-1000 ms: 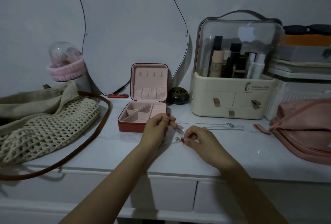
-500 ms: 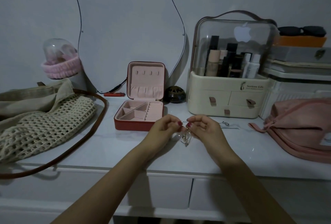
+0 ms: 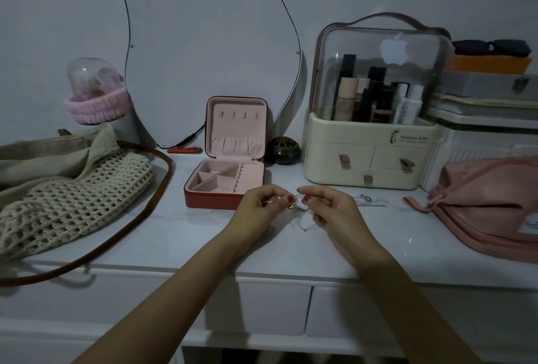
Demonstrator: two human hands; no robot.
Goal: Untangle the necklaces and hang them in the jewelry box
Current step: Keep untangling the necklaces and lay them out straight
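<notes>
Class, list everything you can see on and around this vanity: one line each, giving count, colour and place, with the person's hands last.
jewelry box: 1, red, pink lining, open, table centre
necklaces: tangled, count unclear, thin, between hands
cosmetics organiser: 1, cream, clear lid, right of box
crochet bag: 1, beige, brown strap, left
pouch: 1, pink, far right
headband: 1, pink, back left
mirror: 1, wavy, wall
left hand: pinching necklaces
right hand: pinching necklaces

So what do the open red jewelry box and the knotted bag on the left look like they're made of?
Red jewelry box: smooth matte shell, probably faux leather; pink lining looks velvety, with no shine. Cream knotted bag: open-weave crocheted cord, likely cotton, holes visible throughout, with a brown leather-like strap.
</notes>
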